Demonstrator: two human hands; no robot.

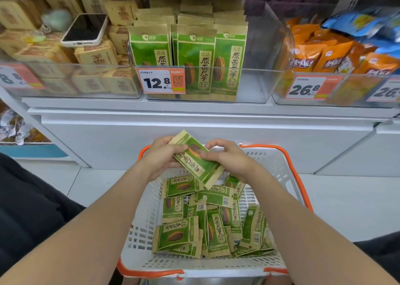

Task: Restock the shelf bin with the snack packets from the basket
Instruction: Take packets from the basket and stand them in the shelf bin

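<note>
Green snack packet (195,158): gripped by left hand (161,158) and right hand (227,158) above white basket (279,172). Basket holds loose packets (207,217). Shelf bin (255,85): part stocked.

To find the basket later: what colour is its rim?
Orange rim on a white basket, in the head view.

Place: a shop, at a snack shelf.
Landmark: a clear plastic shelf bin (255,53) of green-and-tan paper seed packets (195,61) stood on a white shelf (194,106).
Price tags: a white-and-orange card reading 12.8 (160,80) hung on the bin's front; a like card, 26.8 (306,88), hung right of it.
Neighbouring stock: tan boxes (95,56) lay left of the bin, orange foil bags (331,56) right.
Basket: a white plastic shopping basket with orange rim (275,167) sat below the bin.
</note>
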